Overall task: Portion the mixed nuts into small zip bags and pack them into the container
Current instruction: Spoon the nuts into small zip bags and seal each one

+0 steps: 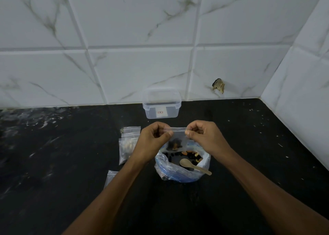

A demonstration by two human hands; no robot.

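Fingers: both hands pinch the zip bag by its top corners.
Location: frame centre, above the nut bowl.
Handling: likely light, limp, slippery; grip the seal strip.
Container: upper centre, open.

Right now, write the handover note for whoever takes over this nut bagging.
Left hand and right hand each pinch a top corner of a small zip bag holding some nuts, above the bowl of mixed nuts.
The wooden spoon rests in the bowl.
More small bags lie left of the bowl.
The clear container by the wall looks unpacked.
Left: seal this bag, portion the rest, pack them all.
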